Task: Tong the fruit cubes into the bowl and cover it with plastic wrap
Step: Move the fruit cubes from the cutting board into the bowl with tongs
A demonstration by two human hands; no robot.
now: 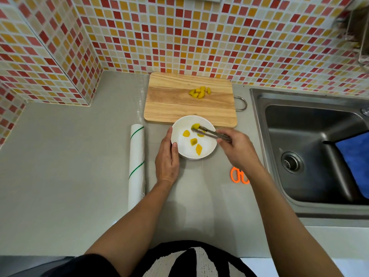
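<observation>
A white bowl [207, 148] stands on the grey counter just in front of a wooden cutting board [175, 104]. Several yellow fruit cubes [193, 141] lie in the bowl, and a small pile of cubes [200, 92] sits on the board's far right part. My right hand [238, 149] grips metal tongs [212, 133], whose tips pinch one yellow cube [195, 126] over the bowl's far side. My left hand [167, 157] rests against the bowl's left wall, thumb on the rim. A roll of plastic wrap [136, 162] lies left of the bowl.
Orange-handled scissors [236, 175] lie on the counter under my right wrist. A steel sink [311, 148] with a blue cloth [355, 160] fills the right side. Tiled walls close the back and left.
</observation>
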